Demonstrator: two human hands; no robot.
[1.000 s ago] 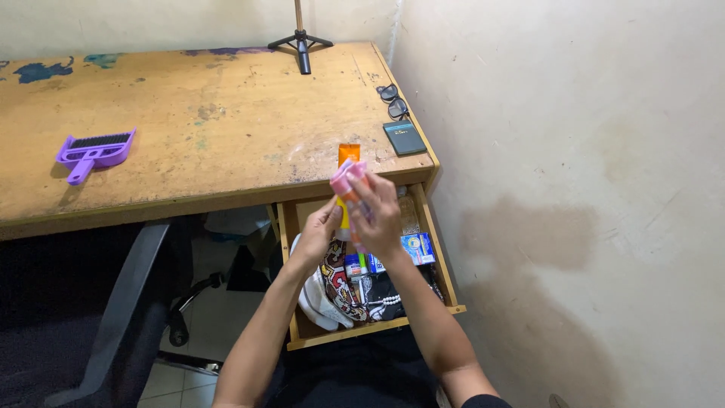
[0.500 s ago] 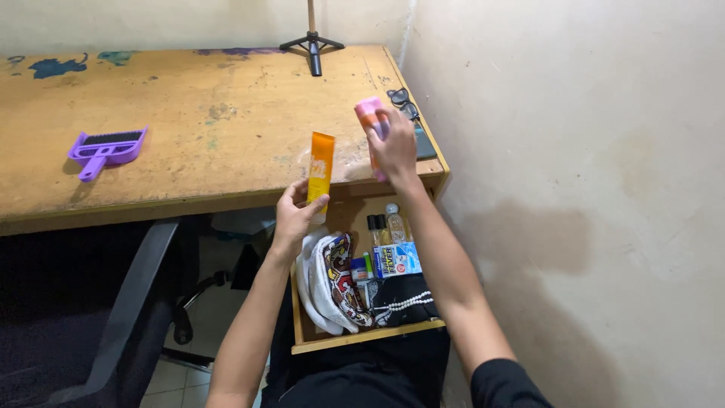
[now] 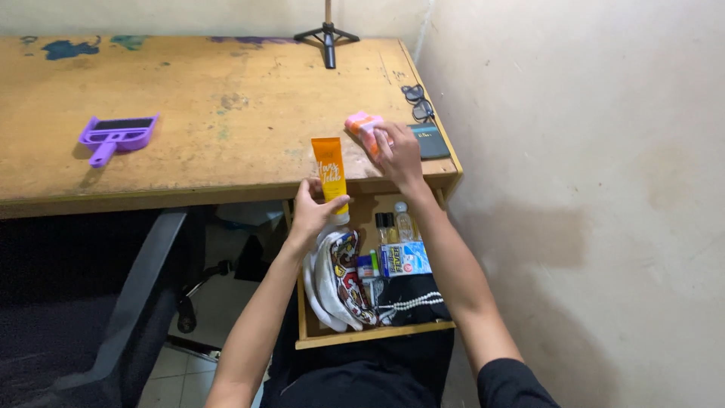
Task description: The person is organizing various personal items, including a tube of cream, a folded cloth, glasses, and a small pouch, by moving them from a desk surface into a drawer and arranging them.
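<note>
Your left hand (image 3: pixel 311 215) is closed around an orange plastic squeeze tube (image 3: pixel 331 177), holding it upright with its white cap down, just in front of the worn wooden desk (image 3: pixel 189 128) and above the open wooden drawer (image 3: pixel 375 333). Your right hand (image 3: pixel 398 155) grips a small pink and orange packet (image 3: pixel 361 125) and rests it on the desk's front right corner, just beside a dark flat card-shaped case (image 3: pixel 428 140). A pair of dark glasses (image 3: pixel 418 102) lies behind that case, toward the wall. A purple plastic brush-and-dustpan set (image 3: pixel 118 135) sits well apart, on the desk's left side, and a black tripod foot (image 3: pixel 328 36) stands at the desk's back edge. Inside the drawer lie patterned cloth (image 3: pixel 349 278), small bottles (image 3: pixel 396 223) and a white bead string (image 3: pixel 411 303). Keep the packet flat on the desk, clear of its edge, and steady the tube so it does not tip into the drawer.
</note>
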